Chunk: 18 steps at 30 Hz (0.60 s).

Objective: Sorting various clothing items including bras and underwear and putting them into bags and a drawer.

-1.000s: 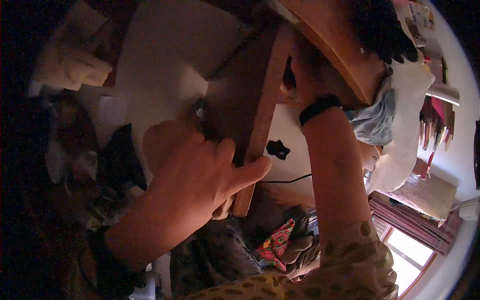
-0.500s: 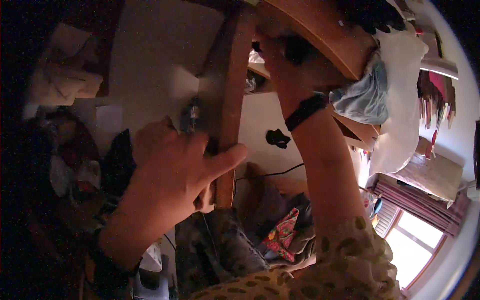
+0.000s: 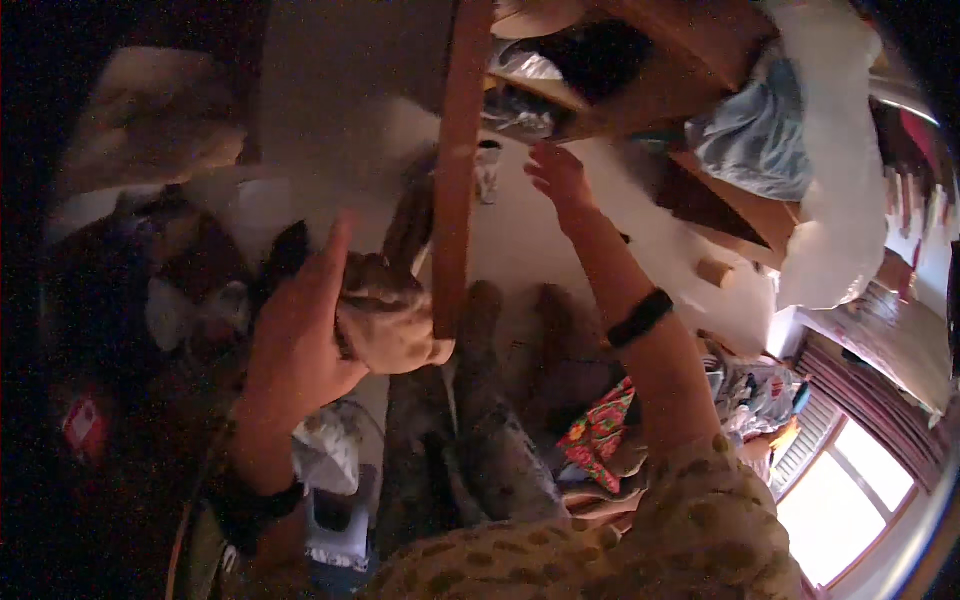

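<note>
Fingers of the left hand (image 3: 310, 345) stand beside a pale, crumpled cloth bundle (image 3: 385, 325), one digit pointing upward; the overlap hides their inner side, so I cannot tell whether they grip it. The bundle lies between this hand and the lower end of an upright brown wooden panel (image 3: 462, 190), seen edge-on, and appears to touch both. The right hand (image 3: 565, 180) is across the panel, well apart from the left, its fingers loosely parted and slightly bent around nothing visible.

Judged from this alone, the step in hand seems to be managing the bundle and panel on the left with the right hand free. Any fresh hold by the right would call for reaching to a surface and closing those fingers; the left would need to keep clear of the panel's edge.

Between panel and right hand is a small patterned container (image 3: 487, 175) with a dark top. Farther out, open wooden shelving holds clear plastic wrapping (image 3: 530, 65), with grey-blue fabric (image 3: 755, 135) and a translucent white plastic sheet (image 3: 835, 160) to its right. Lower down are a red floral cloth (image 3: 600, 435) and, at far right, a bright window (image 3: 850, 500).
</note>
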{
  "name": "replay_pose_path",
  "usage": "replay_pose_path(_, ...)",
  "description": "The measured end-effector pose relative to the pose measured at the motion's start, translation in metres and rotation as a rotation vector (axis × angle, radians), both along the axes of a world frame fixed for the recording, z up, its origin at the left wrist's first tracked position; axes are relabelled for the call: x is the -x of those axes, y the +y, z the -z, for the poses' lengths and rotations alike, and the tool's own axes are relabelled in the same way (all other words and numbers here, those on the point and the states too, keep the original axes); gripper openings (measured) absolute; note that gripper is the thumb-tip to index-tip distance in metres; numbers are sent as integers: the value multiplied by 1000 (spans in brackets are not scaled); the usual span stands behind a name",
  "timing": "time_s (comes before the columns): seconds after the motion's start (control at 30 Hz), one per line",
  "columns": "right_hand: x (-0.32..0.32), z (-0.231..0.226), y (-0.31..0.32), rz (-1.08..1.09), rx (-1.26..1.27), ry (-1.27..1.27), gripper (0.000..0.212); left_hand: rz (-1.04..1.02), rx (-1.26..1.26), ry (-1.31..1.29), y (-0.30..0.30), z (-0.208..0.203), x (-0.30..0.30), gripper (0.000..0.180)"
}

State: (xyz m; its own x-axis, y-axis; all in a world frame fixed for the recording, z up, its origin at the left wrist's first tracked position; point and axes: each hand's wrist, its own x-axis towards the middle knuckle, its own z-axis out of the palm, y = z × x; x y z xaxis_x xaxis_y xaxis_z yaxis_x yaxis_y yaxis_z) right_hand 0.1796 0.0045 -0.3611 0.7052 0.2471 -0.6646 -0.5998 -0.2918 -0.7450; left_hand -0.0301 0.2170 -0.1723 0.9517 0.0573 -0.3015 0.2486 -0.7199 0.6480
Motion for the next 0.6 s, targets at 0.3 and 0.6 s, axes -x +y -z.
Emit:
replay_pose_path(0.3,186,75,-85,-175,-237,-147,25,-721,590,-5,-3,54,105,92)
replay_pose_path(0.6,234,-6,17,95,-441,481,27,-1079,483,15,-4,85,198,51)
